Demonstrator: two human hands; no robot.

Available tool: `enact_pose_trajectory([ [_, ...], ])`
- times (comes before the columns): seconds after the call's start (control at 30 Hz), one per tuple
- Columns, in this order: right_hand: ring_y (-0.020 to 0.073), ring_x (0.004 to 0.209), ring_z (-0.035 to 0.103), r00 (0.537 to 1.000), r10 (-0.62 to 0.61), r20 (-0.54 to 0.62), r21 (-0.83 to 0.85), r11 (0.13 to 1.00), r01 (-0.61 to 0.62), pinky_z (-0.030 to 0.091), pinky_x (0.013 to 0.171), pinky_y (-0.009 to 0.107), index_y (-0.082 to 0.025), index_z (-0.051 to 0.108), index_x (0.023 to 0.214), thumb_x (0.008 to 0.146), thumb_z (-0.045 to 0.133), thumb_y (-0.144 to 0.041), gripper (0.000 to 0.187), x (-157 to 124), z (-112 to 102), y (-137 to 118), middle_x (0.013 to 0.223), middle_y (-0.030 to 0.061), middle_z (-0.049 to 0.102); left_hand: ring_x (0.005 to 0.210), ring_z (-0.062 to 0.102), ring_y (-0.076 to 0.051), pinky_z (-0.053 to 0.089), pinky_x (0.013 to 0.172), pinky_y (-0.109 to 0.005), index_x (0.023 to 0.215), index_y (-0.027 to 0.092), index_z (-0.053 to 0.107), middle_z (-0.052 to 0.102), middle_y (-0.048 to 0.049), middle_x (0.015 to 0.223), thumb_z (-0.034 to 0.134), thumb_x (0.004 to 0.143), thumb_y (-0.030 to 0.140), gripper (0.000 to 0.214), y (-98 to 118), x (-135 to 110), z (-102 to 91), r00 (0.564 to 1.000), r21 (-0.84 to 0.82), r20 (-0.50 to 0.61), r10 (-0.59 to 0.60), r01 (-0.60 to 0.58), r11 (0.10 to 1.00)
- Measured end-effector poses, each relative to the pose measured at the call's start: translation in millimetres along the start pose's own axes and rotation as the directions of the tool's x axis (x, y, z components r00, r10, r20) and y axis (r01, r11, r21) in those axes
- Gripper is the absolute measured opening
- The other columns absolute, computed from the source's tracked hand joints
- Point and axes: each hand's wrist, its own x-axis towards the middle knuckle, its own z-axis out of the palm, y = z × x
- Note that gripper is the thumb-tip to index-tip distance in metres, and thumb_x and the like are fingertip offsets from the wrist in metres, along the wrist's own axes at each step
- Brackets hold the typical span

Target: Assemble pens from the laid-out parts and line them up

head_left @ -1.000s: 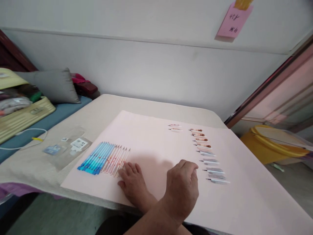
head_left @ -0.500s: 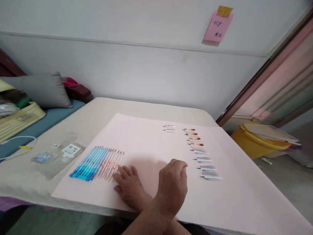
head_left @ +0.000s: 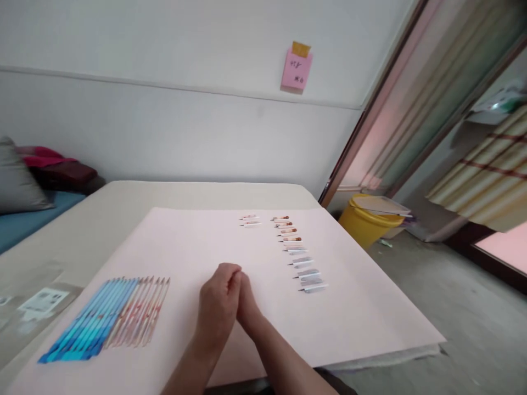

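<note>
My left hand point(head_left: 218, 304) is closed, its thumb side turned up, over the middle of the pink sheet point(head_left: 197, 241). Against it rests my right hand point(head_left: 248, 304), most of its fingers hidden behind the left; whether anything is inside the hands does not show. To the left lie blue pens point(head_left: 93, 315) in a tight row, followed by pale pens with reddish patterns point(head_left: 140, 312), all tips pointing away. Right of my hands a column of brown-patterned pens point(head_left: 289, 231) and grey-and-white pens point(head_left: 308, 273) lies sideways. Two pale pens point(head_left: 250, 220) lie farther back.
Clear plastic packaging with a white label point(head_left: 44, 302) lies at the table's left. A yellow bin point(head_left: 364, 222) stands on the floor beyond the right edge. A pink note point(head_left: 297, 68) is taped to the wall. A grey cushion point(head_left: 18, 178) rests at far left.
My arms have uncrossed. My right hand has left its spread position beside the pale pens and now meets my closed left hand. The view has turned right; the pens lie as before.
</note>
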Motion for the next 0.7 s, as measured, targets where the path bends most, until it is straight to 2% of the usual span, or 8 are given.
enact_pose_trajectory([
  [0.13, 0.0113, 0.057, 0.05, 0.953, 0.241, -0.183, 0.398, 0.905, -0.152, 0.043, 0.057, 0.024, -0.015, 0.058, 0.089, 0.074, 0.051, -0.02, 0.017, 13, -35, -9, 0.059, -0.0037, 0.053, 0.067, 0.057, -0.013, 0.043, 0.061, -0.025, 0.082, 0.021, 0.061, 0.064, -0.0003, 0.078, 0.044, 0.086, 0.033, 0.021, -12, 3, -6.2, 0.999, 0.076, 0.037, -0.012, 0.009, 0.997],
  [0.2, 0.0097, 0.051, 0.045, 0.94, 0.296, -0.17, 0.512, 0.842, -0.173, 0.04, 0.051, 0.022, -0.015, 0.058, 0.08, 0.076, 0.052, -0.024, 0.012, 10, -43, -17, 0.053, -0.0054, 0.048, 0.063, 0.056, -0.014, 0.041, 0.059, -0.025, 0.078, 0.021, 0.06, 0.063, -0.0006, 0.075, 0.042, 0.086, 0.036, 0.025, -16, 2, -4.0, 0.996, 0.134, 0.084, -0.01, -0.002, 0.991],
  [0.3, 0.0095, 0.047, 0.044, 0.95, 0.292, -0.115, 0.529, 0.827, -0.19, 0.037, 0.046, 0.021, -0.016, 0.056, 0.07, 0.077, 0.052, -0.028, 0.015, 3, -48, -25, 0.05, -0.0046, 0.048, 0.065, 0.057, -0.015, 0.041, 0.062, -0.028, 0.079, 0.02, 0.058, 0.063, -0.0029, 0.079, 0.035, 0.088, 0.035, 0.029, -20, 1, 4.3, 0.975, 0.259, 0.211, -0.064, 0.007, 0.966],
  [0.4, 0.0098, 0.048, 0.047, 0.957, 0.283, -0.058, 0.53, 0.821, -0.21, 0.038, 0.048, 0.022, -0.015, 0.058, 0.068, 0.076, 0.054, -0.029, 0.016, 0, -58, -23, 0.052, -0.0026, 0.053, 0.078, 0.06, -0.018, 0.043, 0.07, -0.032, 0.105, 0.02, 0.055, 0.062, -0.0073, 0.102, 0.027, 0.088, 0.028, 0.033, -26, -3, 13.8, 0.925, 0.405, 0.339, -0.172, 0.022, 0.914],
  [0.47, 0.0093, 0.048, 0.047, 0.947, 0.32, -0.035, 0.589, 0.772, -0.239, 0.038, 0.049, 0.022, -0.015, 0.059, 0.069, 0.075, 0.056, -0.029, 0.015, 2, -69, -16, 0.054, -0.0014, 0.055, 0.093, 0.059, -0.021, 0.043, 0.075, -0.034, 0.127, 0.019, 0.041, 0.055, -0.0103, 0.12, 0.027, 0.087, 0.028, 0.044, -36, -6, 18.1, 0.888, 0.468, 0.406, -0.216, 0.0, 0.883],
  [0.53, 0.0083, 0.047, 0.047, 0.916, 0.402, -0.012, 0.705, 0.652, -0.277, 0.038, 0.05, 0.022, -0.014, 0.06, 0.073, 0.073, 0.059, -0.029, 0.015, 5, -84, -7, 0.056, -0.0009, 0.056, 0.113, 0.049, -0.023, 0.041, 0.086, -0.035, 0.137, 0.019, 0.03, 0.046, -0.0114, 0.132, 0.03, 0.086, 0.031, 0.053, -49, -8, 19.8, 0.85, 0.508, 0.47, -0.235, -0.043, 0.86],
  [0.6, 0.0072, 0.046, 0.046, 0.866, 0.499, 0.025, 0.819, 0.486, -0.304, 0.039, 0.052, 0.022, -0.014, 0.061, 0.077, 0.07, 0.061, -0.029, 0.016, 7, -99, 2, 0.058, -0.0013, 0.056, 0.121, 0.043, -0.025, 0.037, 0.092, -0.038, 0.14, 0.017, 0.027, 0.04, -0.0127, 0.138, 0.034, 0.083, 0.03, 0.059, -63, -7, 19.4, 0.808, 0.564, 0.521, -0.276, -0.084, 0.821],
  [0.7, 0.0062, 0.046, 0.044, 0.795, 0.6, 0.085, 0.894, 0.306, -0.326, 0.041, 0.054, 0.022, -0.013, 0.061, 0.075, 0.067, 0.063, -0.027, 0.016, 7, -113, 11, 0.058, -0.0023, 0.054, 0.128, 0.034, -0.029, 0.032, 0.097, -0.04, 0.14, 0.012, 0.028, 0.036, -0.0147, 0.14, 0.034, 0.082, 0.026, 0.06, -80, -2, 18.0, 0.824, 0.655, 0.476, -0.309, -0.097, 0.749],
])
